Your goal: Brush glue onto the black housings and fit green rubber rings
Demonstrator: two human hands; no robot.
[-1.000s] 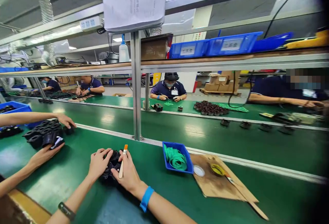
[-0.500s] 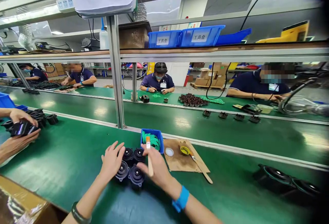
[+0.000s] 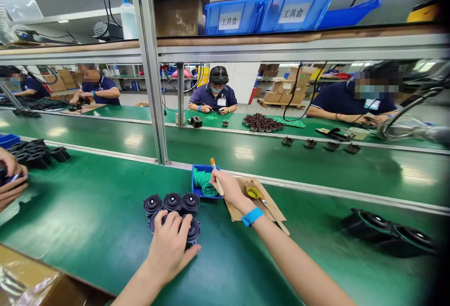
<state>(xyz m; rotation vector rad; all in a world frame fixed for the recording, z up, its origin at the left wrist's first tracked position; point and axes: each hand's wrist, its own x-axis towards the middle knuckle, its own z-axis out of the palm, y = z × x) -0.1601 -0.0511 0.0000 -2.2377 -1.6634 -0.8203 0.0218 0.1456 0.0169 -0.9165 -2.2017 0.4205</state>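
Note:
My left hand (image 3: 168,245) lies over the front of a cluster of black round housings (image 3: 172,201), its fingers spread across their tops and its thumb apart. The fingers partly hide the front housings. In my right hand (image 3: 225,186) is a small wooden-handled brush (image 3: 219,187), its orange end pointing up. This hand is over the right edge of a blue bin (image 3: 193,182) that contains green rubber rings (image 3: 204,180). Whether its fingertips touch the rings is hidden.
Right of the bin, cardboard (image 3: 235,212) bears a yellow-rimmed tin (image 3: 252,193) and another brush (image 3: 277,219). Black housings with green rings (image 3: 386,233) stand far right. A co-worker's hands (image 3: 10,179) are at the left edge, near more black parts (image 3: 33,153). A metal post (image 3: 151,76) rises behind.
My right hand has moved from the housings to the blue bin with the brush. My left hand has come down over the front housings. Another housing now shows in the cluster's back row.

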